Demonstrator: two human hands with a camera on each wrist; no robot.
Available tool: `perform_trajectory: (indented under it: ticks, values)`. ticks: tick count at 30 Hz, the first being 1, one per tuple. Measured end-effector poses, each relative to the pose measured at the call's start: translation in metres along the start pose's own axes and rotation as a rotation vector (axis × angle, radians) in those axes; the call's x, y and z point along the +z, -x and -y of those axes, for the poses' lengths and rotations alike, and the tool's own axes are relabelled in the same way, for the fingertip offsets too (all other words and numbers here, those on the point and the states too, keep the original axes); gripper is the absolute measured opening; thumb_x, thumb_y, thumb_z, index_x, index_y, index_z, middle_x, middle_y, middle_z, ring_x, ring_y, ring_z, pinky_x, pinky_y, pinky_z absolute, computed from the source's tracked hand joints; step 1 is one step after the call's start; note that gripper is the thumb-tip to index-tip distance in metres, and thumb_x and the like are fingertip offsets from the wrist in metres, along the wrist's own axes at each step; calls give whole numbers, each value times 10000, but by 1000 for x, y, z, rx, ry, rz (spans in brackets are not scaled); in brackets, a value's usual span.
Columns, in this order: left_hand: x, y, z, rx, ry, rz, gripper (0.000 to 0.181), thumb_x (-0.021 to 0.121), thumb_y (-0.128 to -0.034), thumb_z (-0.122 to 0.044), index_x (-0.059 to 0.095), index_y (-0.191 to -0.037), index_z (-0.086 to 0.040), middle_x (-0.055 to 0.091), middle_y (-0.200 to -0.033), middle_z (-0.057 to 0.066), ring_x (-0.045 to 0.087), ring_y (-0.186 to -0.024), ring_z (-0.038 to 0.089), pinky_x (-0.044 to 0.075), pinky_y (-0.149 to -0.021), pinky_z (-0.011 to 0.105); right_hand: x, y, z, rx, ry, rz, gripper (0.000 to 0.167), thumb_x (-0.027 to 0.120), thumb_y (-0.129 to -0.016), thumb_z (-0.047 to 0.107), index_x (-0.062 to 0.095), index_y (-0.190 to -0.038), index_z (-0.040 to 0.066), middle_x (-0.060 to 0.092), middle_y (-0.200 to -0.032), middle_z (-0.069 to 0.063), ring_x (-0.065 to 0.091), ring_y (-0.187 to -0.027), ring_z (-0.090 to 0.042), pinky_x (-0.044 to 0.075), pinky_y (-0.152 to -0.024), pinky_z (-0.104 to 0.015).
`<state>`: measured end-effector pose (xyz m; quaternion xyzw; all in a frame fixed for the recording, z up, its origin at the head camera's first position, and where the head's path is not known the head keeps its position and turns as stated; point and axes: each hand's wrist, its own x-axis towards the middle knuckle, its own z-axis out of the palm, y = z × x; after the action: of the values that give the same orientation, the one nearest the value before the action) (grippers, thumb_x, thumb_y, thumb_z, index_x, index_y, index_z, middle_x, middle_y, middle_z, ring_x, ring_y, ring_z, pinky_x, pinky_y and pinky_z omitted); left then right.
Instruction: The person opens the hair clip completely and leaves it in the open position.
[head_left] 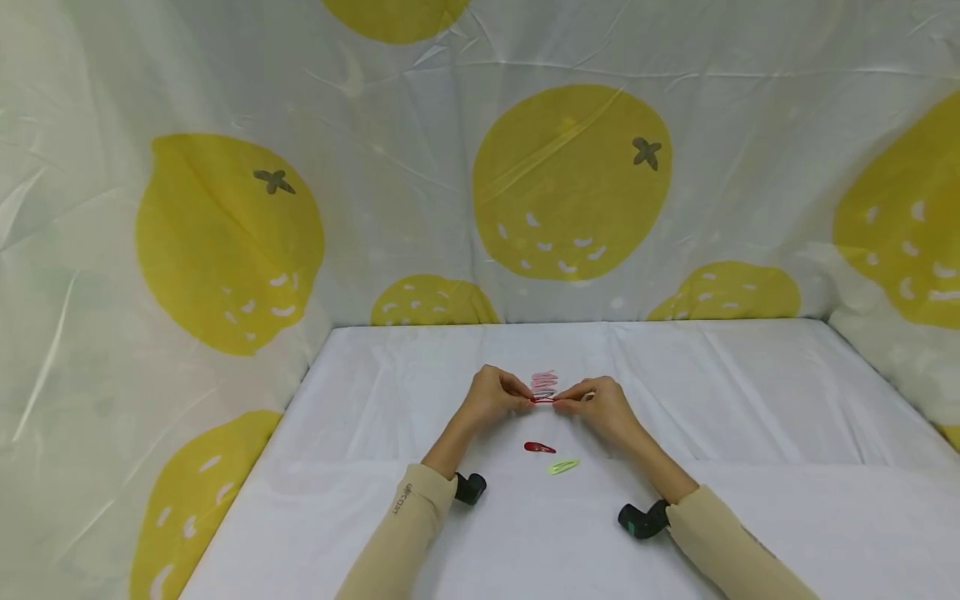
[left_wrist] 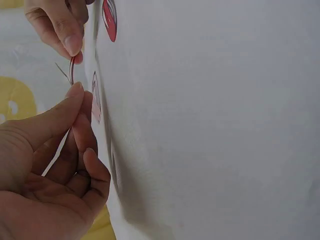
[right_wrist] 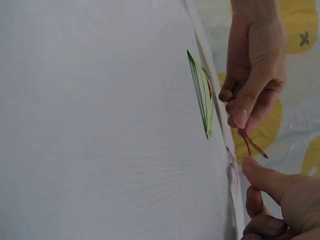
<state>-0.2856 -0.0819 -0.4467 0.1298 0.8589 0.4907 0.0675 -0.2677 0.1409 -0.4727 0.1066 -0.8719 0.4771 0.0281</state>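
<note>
Both hands pinch a red snap hair clip [head_left: 543,401] just off the white tabletop. My left hand [head_left: 493,392] has one end between thumb and fingertips; my right hand [head_left: 602,403] has the other end. In the right wrist view the held hair clip [right_wrist: 248,142] is unsnapped, its thin parts spread apart. Beyond the hands lies a row of several pink hair clips [head_left: 544,381]. Nearer the person, a second red hair clip [head_left: 539,447] and a light green hair clip [head_left: 563,467] lie on the table.
A white cloth covers the table [head_left: 735,517]. Behind and to both sides hangs a pale curtain [head_left: 405,167] printed with yellow lemons. Each wrist carries a small black camera, one by the left sleeve [head_left: 420,500], the other by the right sleeve [head_left: 720,533].
</note>
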Motion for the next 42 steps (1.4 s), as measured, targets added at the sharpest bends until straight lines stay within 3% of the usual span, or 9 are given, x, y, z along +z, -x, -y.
perform_trajectory:
  ticks: [6, 12, 18, 34, 38, 42]
  values:
    - [3, -11, 4, 23, -71, -20, 115, 890, -781, -23, 810, -850, 24, 780, -793, 133, 558, -620, 30, 445, -586, 167, 4, -10, -4, -7, 52, 8, 54, 845, -857, 126, 849, -896, 87, 808, -955, -99, 579, -833, -137, 424, -696, -220]
    - [6, -14, 2, 36, -116, -30, 93, 880, -785, -8, 810, -838, 22, 775, -805, 136, 546, -662, 61, 441, -609, 169, 5, -12, -8, -25, 59, -14, 75, 861, -841, 133, 850, -896, 82, 808, -956, -111, 603, -813, -121, 436, -663, -209]
    - [8, -12, 0, 1, -122, -36, 88, 877, -779, 9, 807, -830, 23, 770, -798, 134, 537, -676, 78, 431, -607, 171, 6, -11, -9, -22, 52, -16, 100, 870, -833, 148, 853, -918, 97, 808, -975, -112, 599, -814, -125, 428, -658, -224]
    - [8, -15, 2, -2, -145, -63, 92, 886, -781, -11, 809, -819, 19, 778, -790, 129, 536, -671, 70, 420, -592, 169, 9, -11, -7, 16, 88, -58, 105, 871, -834, 165, 852, -910, 97, 811, -922, -92, 557, -746, -122, 390, -619, -243]
    - [6, -12, 1, -31, -128, -53, 87, 878, -795, -20, 808, -834, 14, 772, -799, 115, 547, -697, 85, 432, -613, 175, 8, -11, -7, 19, 71, -61, 122, 869, -837, 161, 849, -929, 83, 806, -897, -88, 538, -736, -119, 381, -611, -233]
    - [1, -1, -4, -89, -110, -17, 80, 877, -803, -42, 806, -819, -11, 756, -785, 82, 552, -707, 103, 442, -628, 194, 4, -7, -6, 60, 40, -42, 137, 852, -858, 158, 842, -968, 76, 793, -895, -76, 539, -753, -120, 396, -621, -220]
